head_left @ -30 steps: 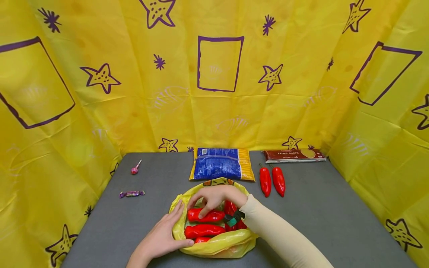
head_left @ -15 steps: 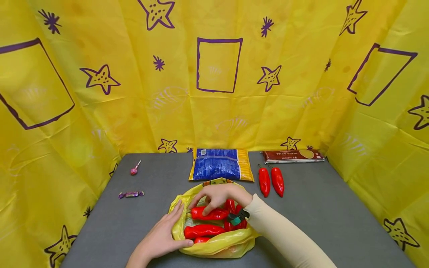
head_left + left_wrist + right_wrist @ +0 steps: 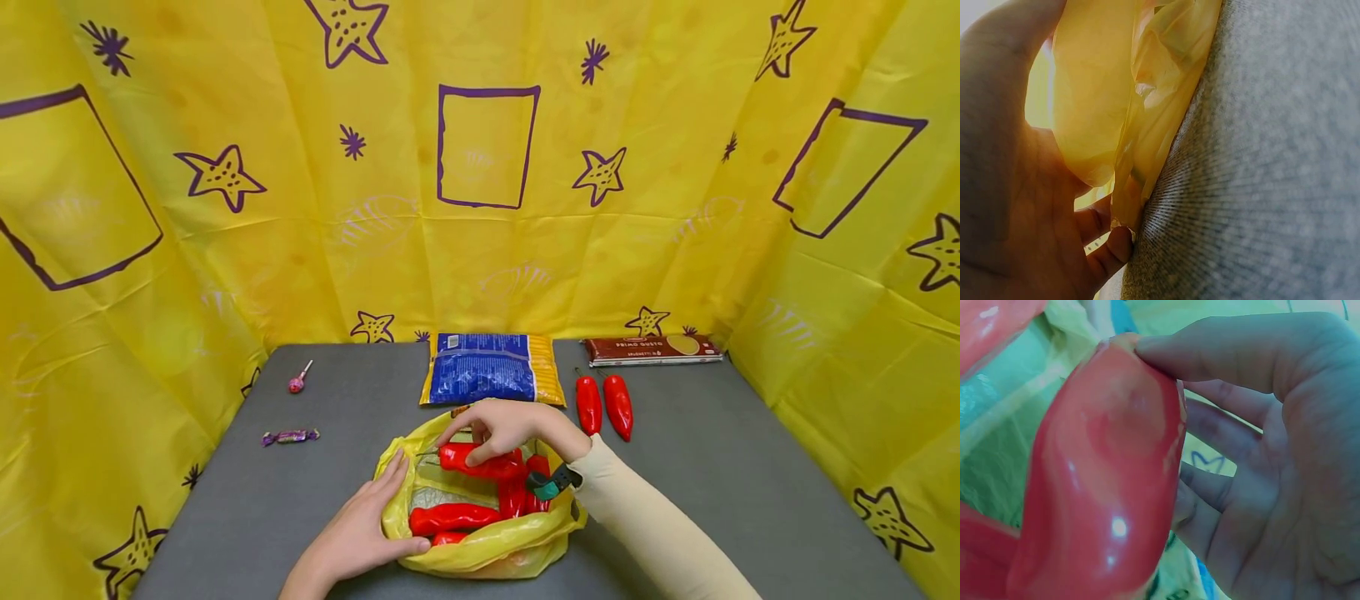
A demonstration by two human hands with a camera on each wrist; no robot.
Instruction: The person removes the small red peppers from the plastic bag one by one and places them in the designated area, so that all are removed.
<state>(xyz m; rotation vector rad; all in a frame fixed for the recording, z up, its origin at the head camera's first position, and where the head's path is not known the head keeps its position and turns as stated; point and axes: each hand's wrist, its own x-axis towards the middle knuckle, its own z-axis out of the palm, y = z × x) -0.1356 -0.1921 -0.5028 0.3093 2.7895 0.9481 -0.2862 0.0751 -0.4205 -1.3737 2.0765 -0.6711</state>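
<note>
In the head view a yellow plastic bag (image 3: 517,554) stands with its mouth spread, several red peppers inside. My right hand (image 3: 510,425) reaches into it and pinches a long red pepper (image 3: 456,457) between thumb and fingers. The right wrist view shows this glossy pepper (image 3: 1104,475) close up. A red pepper (image 3: 453,518) lies lower in the bag, partly over another red one (image 3: 450,538). My left hand (image 3: 360,525) rests against the bag's left side, fingers straight and thumb at the near rim; the left wrist view shows the bag's wall (image 3: 1094,81) beside the palm.
Behind the bag lies a blue and yellow packet (image 3: 483,369). Two red peppers (image 3: 618,407) rest to its right, near a brown spaghetti pack (image 3: 652,350). A lollipop (image 3: 297,384) and a purple wrapped candy (image 3: 290,437) lie on the left of the grey table (image 3: 712,467).
My right hand has moved right and slightly away inside the bag, carrying the pinched pepper over the upright ones there. My left hand has stayed at the bag's side.
</note>
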